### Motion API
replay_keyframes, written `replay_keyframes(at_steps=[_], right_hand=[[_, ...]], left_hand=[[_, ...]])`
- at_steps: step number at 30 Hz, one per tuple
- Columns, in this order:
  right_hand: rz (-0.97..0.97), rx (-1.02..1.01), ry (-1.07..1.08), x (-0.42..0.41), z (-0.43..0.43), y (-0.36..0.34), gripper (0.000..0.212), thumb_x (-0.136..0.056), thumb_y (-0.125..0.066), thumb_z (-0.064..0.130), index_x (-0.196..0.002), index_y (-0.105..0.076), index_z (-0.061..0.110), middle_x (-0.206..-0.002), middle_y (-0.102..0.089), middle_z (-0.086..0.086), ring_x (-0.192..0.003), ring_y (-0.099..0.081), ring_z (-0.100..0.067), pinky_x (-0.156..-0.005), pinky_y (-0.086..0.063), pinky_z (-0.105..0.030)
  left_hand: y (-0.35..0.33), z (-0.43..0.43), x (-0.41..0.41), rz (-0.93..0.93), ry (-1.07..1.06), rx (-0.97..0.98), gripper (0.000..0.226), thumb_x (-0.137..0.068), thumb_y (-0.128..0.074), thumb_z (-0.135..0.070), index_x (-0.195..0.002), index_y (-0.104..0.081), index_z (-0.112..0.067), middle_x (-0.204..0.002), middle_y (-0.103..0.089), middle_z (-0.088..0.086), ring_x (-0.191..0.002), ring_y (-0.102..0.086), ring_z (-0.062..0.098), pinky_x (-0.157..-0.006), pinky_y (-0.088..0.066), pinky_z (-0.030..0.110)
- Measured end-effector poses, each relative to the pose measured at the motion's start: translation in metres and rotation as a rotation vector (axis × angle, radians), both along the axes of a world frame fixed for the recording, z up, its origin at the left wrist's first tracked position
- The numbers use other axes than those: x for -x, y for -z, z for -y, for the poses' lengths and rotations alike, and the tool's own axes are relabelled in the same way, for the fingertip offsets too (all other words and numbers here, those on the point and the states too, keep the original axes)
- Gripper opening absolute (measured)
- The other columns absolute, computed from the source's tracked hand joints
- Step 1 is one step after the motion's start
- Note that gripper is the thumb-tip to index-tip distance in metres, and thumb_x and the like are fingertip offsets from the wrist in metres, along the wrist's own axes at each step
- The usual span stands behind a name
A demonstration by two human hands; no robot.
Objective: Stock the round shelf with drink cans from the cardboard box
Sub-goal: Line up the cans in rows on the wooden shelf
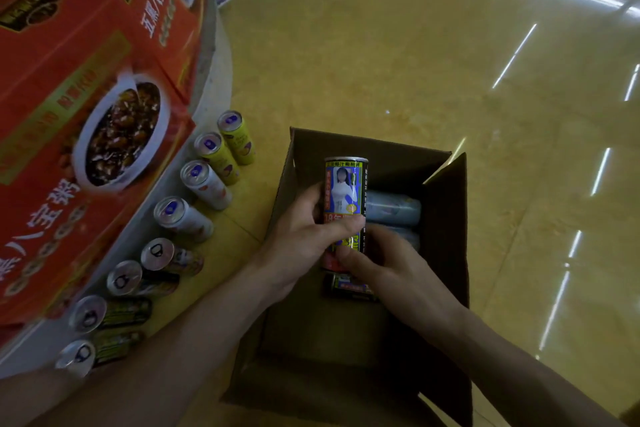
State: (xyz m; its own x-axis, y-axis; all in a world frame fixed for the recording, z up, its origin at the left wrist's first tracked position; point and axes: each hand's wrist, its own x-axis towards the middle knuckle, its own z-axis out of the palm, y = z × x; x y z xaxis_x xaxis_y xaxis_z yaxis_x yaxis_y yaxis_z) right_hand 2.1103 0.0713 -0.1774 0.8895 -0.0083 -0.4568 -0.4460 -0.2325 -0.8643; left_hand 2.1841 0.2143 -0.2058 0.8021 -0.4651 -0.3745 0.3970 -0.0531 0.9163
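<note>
An open cardboard box [446, 236] sits on the floor. Above it both hands hold one tall black can [344, 191] with a printed figure. My left hand [304, 236] grips its left side, thumb across the front. My right hand [384, 263] pinches its lower end. Inside the box lie two pale blue cans [394, 208] and another black can [348, 286]. The round shelf [211, 80] curves along the left. Several cans [204, 180] stand in a row along its foot: yellow, white, then black.
Red cartons [86, 80] printed with bowls of porridge are stacked on top of the round shelf. Glossy yellow floor [450, 62] stretches to the right and beyond the box, with light streaks reflected on it.
</note>
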Motion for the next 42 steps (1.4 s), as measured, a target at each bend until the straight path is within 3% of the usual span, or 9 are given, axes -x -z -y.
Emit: replay_keyframes(at_steps=[3,10,14,20,26,29,34,38,42], right_hand=[[-0.056,-0.004,-0.012,-0.001,-0.005,-0.003,0.033,-0.091,-0.067,0.041,-0.121,-0.062,0.029,-0.106,-0.074,0.007,-0.098,-0.070,-0.011,-0.093,-0.055,-0.048],[-0.179,-0.066,-0.079,0.011,-0.013,-0.040,0.033,-0.094,-0.066,0.031,-0.126,-0.060,0.033,-0.112,-0.072,0.016,-0.104,-0.066,0.000,-0.099,-0.052,-0.036],[-0.198,-0.003,-0.147,0.024,-0.015,-0.064,0.043,-0.084,-0.062,0.052,-0.124,-0.059,0.038,-0.112,-0.071,0.016,-0.105,-0.066,-0.002,-0.098,-0.052,-0.040],[-0.265,-0.186,0.006,0.068,-0.020,-0.127,0.027,-0.096,-0.067,0.023,-0.122,-0.064,0.017,-0.107,-0.076,0.002,-0.101,-0.071,-0.011,-0.089,-0.054,-0.028],[-0.313,-0.220,-0.002,0.105,-0.003,-0.245,0.033,-0.090,-0.071,0.022,-0.121,-0.064,0.015,-0.108,-0.076,-0.003,-0.102,-0.073,-0.020,-0.096,-0.056,-0.041],[-0.341,-0.230,-0.053,0.112,0.013,-0.317,0.035,-0.091,-0.073,0.020,-0.124,-0.063,0.015,-0.112,-0.075,-0.005,-0.106,-0.071,-0.022,-0.100,-0.052,-0.048],[-0.316,-0.273,-0.184,0.108,0.034,-0.441,0.027,-0.094,-0.065,0.003,-0.120,-0.064,0.010,-0.109,-0.076,-0.008,-0.104,-0.073,-0.021,-0.086,-0.056,-0.024],[-0.224,-0.224,-0.270,0.102,0.043,-0.520,0.028,-0.094,-0.065,0.006,-0.122,-0.062,0.012,-0.112,-0.075,-0.005,-0.104,-0.072,-0.018,-0.084,-0.054,-0.022],[-0.133,-0.171,-0.326,0.099,0.051,-0.582,0.023,-0.097,-0.061,0.003,-0.113,-0.064,0.018,-0.099,-0.077,0.009,-0.094,-0.072,-0.005,-0.078,-0.054,-0.018]], left_hand=[[-0.007,-0.001,0.006,-0.027,-0.059,-0.072,0.054,-0.073,-0.081,-0.031,-0.124,-0.063,-0.030,-0.112,-0.075,0.001,-0.105,-0.071,0.023,-0.081,-0.059,0.042],[-0.045,-0.005,0.041,-0.133,-0.270,-0.178,0.049,-0.067,-0.078,-0.031,-0.114,-0.064,-0.029,-0.104,-0.076,-0.001,-0.096,-0.073,0.018,-0.080,-0.061,0.039],[-0.072,-0.006,0.058,-0.232,-0.300,-0.216,0.045,-0.066,-0.078,-0.035,-0.109,-0.065,-0.033,-0.100,-0.076,-0.001,-0.094,-0.073,0.023,-0.073,-0.063,0.047],[-0.143,-0.011,0.095,-0.319,-0.308,-0.215,0.042,-0.068,-0.081,-0.030,-0.108,-0.068,-0.022,-0.099,-0.076,0.005,-0.080,-0.072,0.017,-0.053,-0.054,0.030],[-0.256,-0.007,0.133,-0.341,-0.234,-0.218,0.052,-0.065,-0.083,-0.038,-0.112,-0.068,-0.024,-0.103,-0.076,0.002,-0.097,-0.073,0.021,-0.078,-0.060,0.040],[-0.328,0.000,0.144,-0.340,-0.234,-0.170,0.050,-0.071,-0.082,-0.030,-0.118,-0.066,-0.022,-0.108,-0.075,0.003,-0.099,-0.073,0.019,-0.072,-0.060,0.033],[-0.450,0.014,0.152,-0.271,-0.229,-0.167,0.053,-0.073,-0.081,-0.027,-0.123,-0.063,-0.025,-0.114,-0.074,-0.002,-0.107,-0.071,0.016,-0.093,-0.058,0.043],[-0.533,0.024,0.154,-0.197,-0.264,-0.161,0.049,-0.072,-0.080,-0.028,-0.119,-0.065,-0.027,-0.109,-0.076,-0.002,-0.102,-0.072,0.016,-0.092,-0.058,0.047],[-0.592,0.030,0.153,-0.103,-0.275,-0.130,0.042,-0.080,-0.081,-0.018,-0.119,-0.065,-0.021,-0.107,-0.076,-0.002,-0.099,-0.073,0.013,-0.076,-0.057,0.024]])
